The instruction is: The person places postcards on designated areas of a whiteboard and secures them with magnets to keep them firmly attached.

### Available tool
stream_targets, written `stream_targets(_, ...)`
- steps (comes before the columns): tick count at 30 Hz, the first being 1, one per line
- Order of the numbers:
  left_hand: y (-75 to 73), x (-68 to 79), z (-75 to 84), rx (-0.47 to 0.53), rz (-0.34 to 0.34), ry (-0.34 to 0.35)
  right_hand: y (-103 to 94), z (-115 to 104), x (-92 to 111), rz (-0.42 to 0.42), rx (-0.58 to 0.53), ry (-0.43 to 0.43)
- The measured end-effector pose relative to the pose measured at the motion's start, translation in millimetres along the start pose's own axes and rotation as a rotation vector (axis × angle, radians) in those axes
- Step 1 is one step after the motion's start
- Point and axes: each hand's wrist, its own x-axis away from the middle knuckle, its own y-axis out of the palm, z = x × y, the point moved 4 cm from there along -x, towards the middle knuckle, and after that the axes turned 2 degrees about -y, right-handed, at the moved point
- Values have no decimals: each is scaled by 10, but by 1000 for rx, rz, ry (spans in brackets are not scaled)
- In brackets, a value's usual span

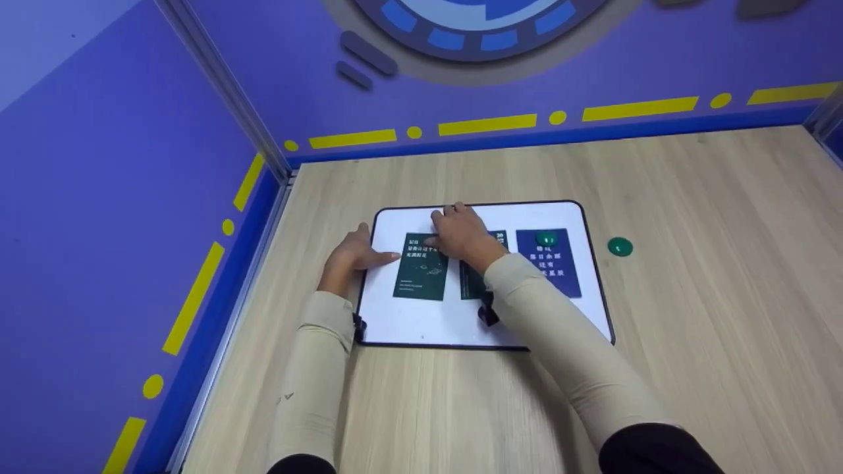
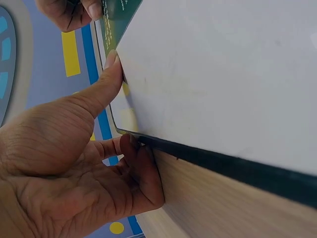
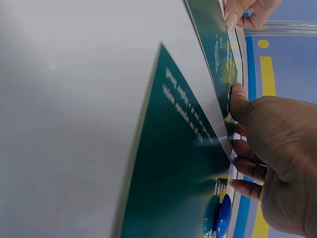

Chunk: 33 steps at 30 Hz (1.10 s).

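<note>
A white magnetic board (image 1: 421, 322) with a black rim lies on the wooden table. My left hand (image 1: 352, 253) is at its left edge, thumb against the left side of a green printed card (image 1: 420, 280), other fingers bent beside the rim. Over the board's upper middle, my right hand (image 1: 461, 234) has its thumb at that card's right edge and its fingertips near the board's far edge. A second green card (image 1: 471, 283) is partly hidden under the right forearm; a blue magnet (image 3: 224, 216) sits on it. At right, a blue card (image 1: 553, 263) bears a green magnet (image 1: 546, 238).
Another green magnet (image 1: 620, 247) rests on the wooden table (image 1: 711, 276), just right of the board. A purple-blue wall (image 1: 197, 217) with yellow marks rises along the left, and a similar wall (image 1: 487, 99) closes off the back.
</note>
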Motion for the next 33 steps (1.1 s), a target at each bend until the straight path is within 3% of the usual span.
stream_targets(11,9,28,-17,16,-1,-3,49,-139,29,7,-110,-2)
stream_targets(23,0,29,44,37,-5,-10,-15,-56,49,-21,-367,44)
stream_targets(33,-6,50,25,10,3,-9,-10,-60,68,-39,-400,55)
